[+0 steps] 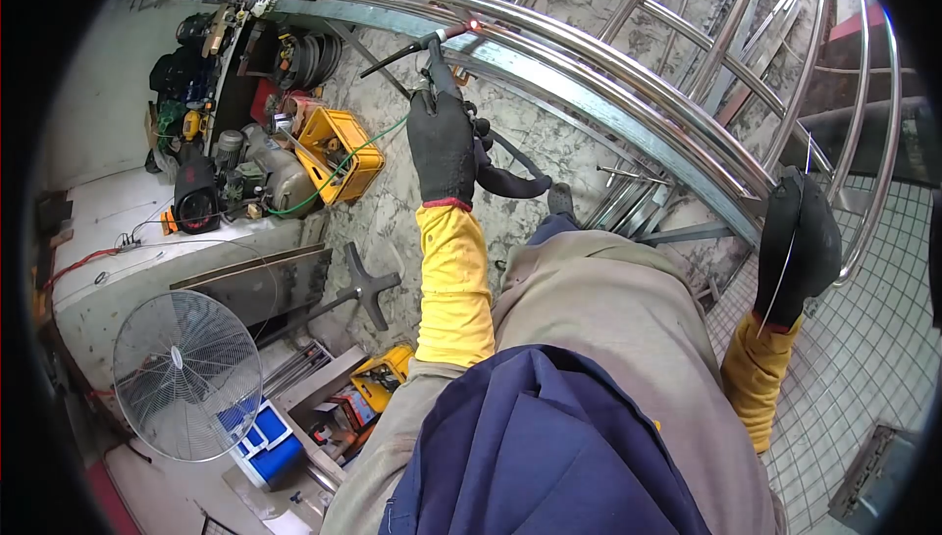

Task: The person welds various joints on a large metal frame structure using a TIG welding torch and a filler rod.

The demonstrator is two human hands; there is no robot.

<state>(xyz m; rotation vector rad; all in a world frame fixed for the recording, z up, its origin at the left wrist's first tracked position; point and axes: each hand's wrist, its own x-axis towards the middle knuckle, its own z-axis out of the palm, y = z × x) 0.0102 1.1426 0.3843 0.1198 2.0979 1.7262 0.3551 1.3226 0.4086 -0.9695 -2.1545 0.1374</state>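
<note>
Left hand, gloved, is wrapped tight around the torch. Its tip glows against the curved steel railing. Right hand pinches a thin filler wire beside the lower rail. Judgement: I'd hold the tip steady on the seam and feed the wire slowly. No legible writing.

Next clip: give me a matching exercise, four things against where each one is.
1 welding torch
2 thin rod
3 yellow crate
4 fan

A lower left, standing on the floor
B in the right hand
C in the left hand, tip at the steel rail
D beside the grey compressor

Pairs: 1-C, 2-B, 3-D, 4-A
</note>
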